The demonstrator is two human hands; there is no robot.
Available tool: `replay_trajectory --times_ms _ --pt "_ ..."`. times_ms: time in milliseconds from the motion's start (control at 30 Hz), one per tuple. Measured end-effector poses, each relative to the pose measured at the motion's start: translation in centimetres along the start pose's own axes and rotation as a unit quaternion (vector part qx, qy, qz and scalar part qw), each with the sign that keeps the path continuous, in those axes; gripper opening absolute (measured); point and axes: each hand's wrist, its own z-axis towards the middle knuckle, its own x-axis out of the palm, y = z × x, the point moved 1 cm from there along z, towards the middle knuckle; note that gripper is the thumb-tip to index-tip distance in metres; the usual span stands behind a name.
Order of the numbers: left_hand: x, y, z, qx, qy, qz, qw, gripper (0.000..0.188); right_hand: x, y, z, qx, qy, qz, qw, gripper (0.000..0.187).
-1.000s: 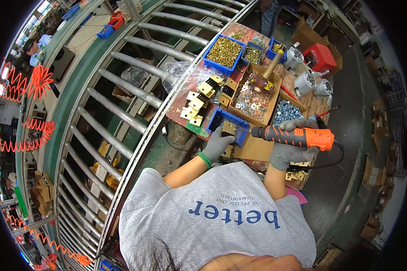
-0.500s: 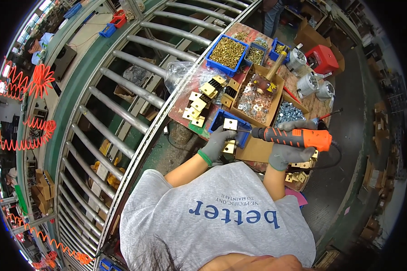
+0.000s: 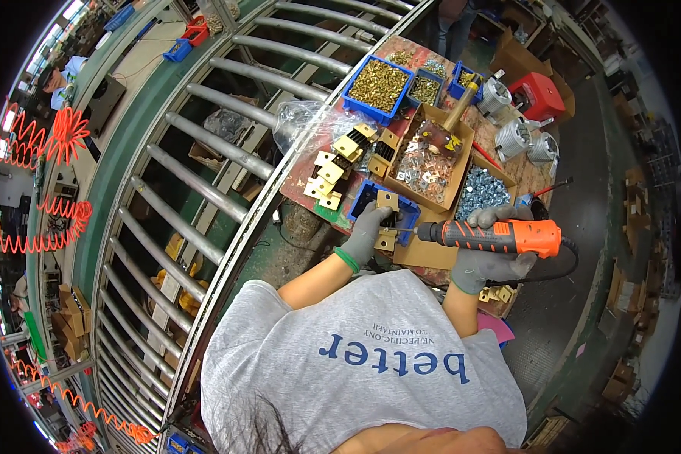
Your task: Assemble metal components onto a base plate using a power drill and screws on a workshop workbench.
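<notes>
My left hand (image 3: pixel 365 236), in a grey glove with a green cuff, grips a black block with brass-coloured end plates (image 3: pixel 387 200) over a small blue bin (image 3: pixel 408 209). An orange and black electric screwdriver (image 3: pixel 499 236) lies level in my gloved right hand (image 3: pixel 486 266), fingers wrapped round its body. Its long bit points left and reaches the block, close to the lower plate; whether it sits on a screw is too small to tell. Similar brass-plated blocks (image 3: pixel 330 175) lie in a group left of the bin.
Beyond my hands stand a cardboard box (image 3: pixel 454 198) of small metal pieces, a carton of silvery fasteners (image 3: pixel 486 189) and a blue bin of brass-coloured fasteners (image 3: pixel 378 89). Ribbed metal cylinders (image 3: pixel 513 141) stand at the right. A roller conveyor (image 3: pixel 204 181) borders the table's left side.
The screwdriver has moved a little right and down, and its bit now points nearer the lower plate. The block has tilted and risen slightly in my left hand.
</notes>
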Motion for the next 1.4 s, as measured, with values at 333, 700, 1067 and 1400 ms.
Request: replay_trajectory --times_ms 333,700,1067,1400 --pt "-0.3 0.6 0.4 0.002 -0.006 -0.019 1.000 0.032 0.6 -0.2 -0.3 0.025 0.000 0.003 1.000 0.070" --pt "0.0 0.4 0.4 0.061 -0.056 0.061 0.995 0.029 0.8 -0.6 0.5 0.058 0.064 -0.001 0.996 0.072" --pt "-0.3 0.8 1.0 0.072 -0.062 0.046 0.994 0.029 0.8 -1.1 0.8 0.062 0.052 -0.006 0.997 0.073" --pt "-0.5 -1.2 -1.3 0.175 -0.065 0.041 0.982 0.029 -1.3 -3.2 0.8 -0.047 -0.057 -0.120 0.990 0.075"
